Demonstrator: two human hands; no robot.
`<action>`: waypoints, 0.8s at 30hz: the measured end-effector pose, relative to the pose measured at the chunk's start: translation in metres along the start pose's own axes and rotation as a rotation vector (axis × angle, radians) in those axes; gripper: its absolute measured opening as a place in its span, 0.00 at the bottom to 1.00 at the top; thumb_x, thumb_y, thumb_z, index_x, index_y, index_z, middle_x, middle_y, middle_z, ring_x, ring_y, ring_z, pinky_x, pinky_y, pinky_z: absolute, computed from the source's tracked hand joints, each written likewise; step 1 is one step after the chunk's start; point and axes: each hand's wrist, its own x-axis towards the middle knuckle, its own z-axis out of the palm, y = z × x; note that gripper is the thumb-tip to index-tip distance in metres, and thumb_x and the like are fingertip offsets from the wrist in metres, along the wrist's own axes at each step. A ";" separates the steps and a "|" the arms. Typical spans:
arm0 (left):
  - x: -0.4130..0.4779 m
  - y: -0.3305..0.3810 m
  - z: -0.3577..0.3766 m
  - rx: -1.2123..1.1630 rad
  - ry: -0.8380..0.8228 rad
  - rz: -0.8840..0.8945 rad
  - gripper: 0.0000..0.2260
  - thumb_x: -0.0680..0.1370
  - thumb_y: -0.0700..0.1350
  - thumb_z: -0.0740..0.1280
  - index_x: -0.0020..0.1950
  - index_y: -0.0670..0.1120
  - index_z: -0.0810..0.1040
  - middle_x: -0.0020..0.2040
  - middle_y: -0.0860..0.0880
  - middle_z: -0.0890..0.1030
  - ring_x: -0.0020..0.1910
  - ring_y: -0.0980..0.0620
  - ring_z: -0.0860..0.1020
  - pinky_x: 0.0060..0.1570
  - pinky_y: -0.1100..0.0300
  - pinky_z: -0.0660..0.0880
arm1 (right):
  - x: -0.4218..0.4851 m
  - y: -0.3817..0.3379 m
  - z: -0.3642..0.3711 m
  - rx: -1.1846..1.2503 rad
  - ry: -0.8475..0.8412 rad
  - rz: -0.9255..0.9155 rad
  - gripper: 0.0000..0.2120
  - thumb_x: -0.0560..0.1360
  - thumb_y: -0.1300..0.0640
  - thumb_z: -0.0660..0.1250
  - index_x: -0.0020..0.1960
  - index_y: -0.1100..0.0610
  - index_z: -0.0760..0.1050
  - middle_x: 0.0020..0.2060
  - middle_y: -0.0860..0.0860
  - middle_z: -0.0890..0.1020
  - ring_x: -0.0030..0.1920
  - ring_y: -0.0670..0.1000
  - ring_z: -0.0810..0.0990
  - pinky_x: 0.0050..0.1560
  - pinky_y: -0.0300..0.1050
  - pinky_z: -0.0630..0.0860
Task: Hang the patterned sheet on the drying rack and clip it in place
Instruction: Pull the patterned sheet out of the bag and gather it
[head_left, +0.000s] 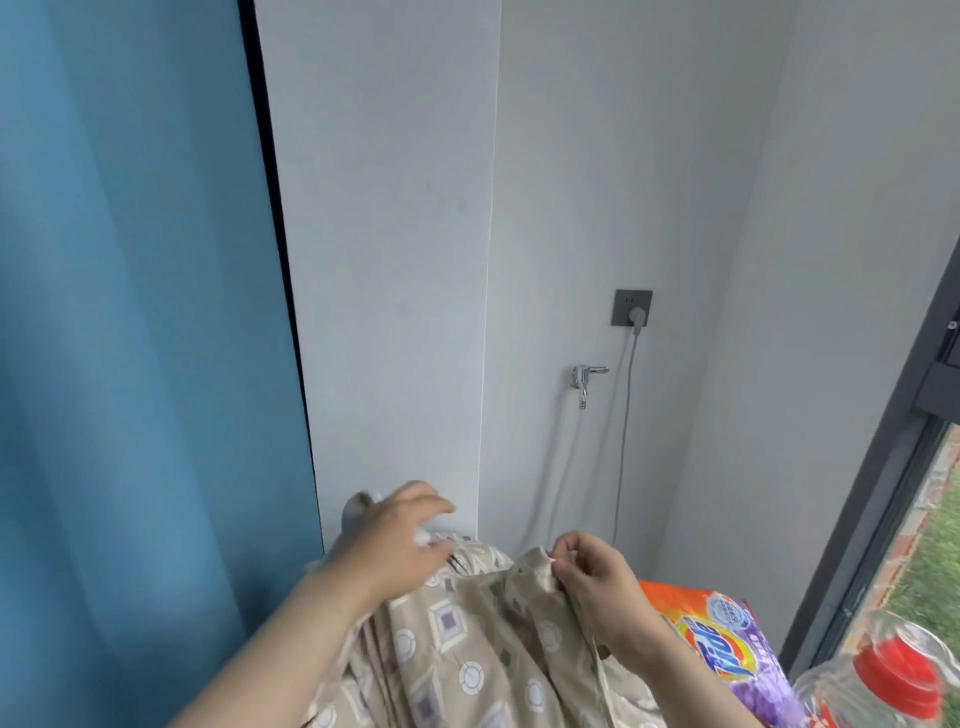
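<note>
Landmark: the wall socket (633, 307), grey, with a plug in it and a cord running down. Just below and left of it, a chrome tap (586, 378) with a pale hose hanging. Bare grey wall fills the space above and to both sides of the socket; well left of it a blue curtain (130, 338) closes that side, and to the right a dark window frame (883, 499) slants down. Below the socket, at the lower edge, the patterned sheet (467, 654) lies bunched, beige with squares and circles. Right hand (597, 582), below the socket, pinches a raised fold of the sheet's top edge between fingertips. Left hand (400, 535), further left, hovers over the sheet with fingers spread, blurred; something small and white at the fingertips, cannot tell what. Right of the sheet, a Tide detergent bag (727, 644) and a clear bottle with red cap (893, 670).
</note>
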 end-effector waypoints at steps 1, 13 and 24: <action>0.001 0.013 0.007 0.017 -0.068 0.044 0.25 0.69 0.63 0.63 0.66 0.63 0.72 0.61 0.70 0.68 0.56 0.64 0.73 0.65 0.57 0.63 | -0.001 -0.009 0.003 0.029 -0.033 -0.017 0.10 0.77 0.68 0.62 0.39 0.59 0.74 0.27 0.48 0.73 0.27 0.46 0.68 0.26 0.36 0.64; 0.017 0.036 0.040 -0.373 -0.096 -0.061 0.11 0.69 0.59 0.67 0.31 0.55 0.71 0.25 0.58 0.71 0.30 0.58 0.69 0.34 0.57 0.66 | -0.007 -0.047 0.001 -0.087 0.217 -0.150 0.12 0.76 0.56 0.68 0.38 0.63 0.75 0.28 0.59 0.77 0.25 0.46 0.72 0.28 0.39 0.69; 0.002 0.045 0.032 -0.156 0.095 0.014 0.17 0.71 0.62 0.69 0.36 0.50 0.73 0.32 0.55 0.76 0.36 0.58 0.75 0.41 0.60 0.68 | -0.007 -0.040 0.010 0.207 0.138 -0.061 0.11 0.74 0.62 0.71 0.33 0.57 0.76 0.28 0.52 0.74 0.31 0.50 0.71 0.33 0.43 0.68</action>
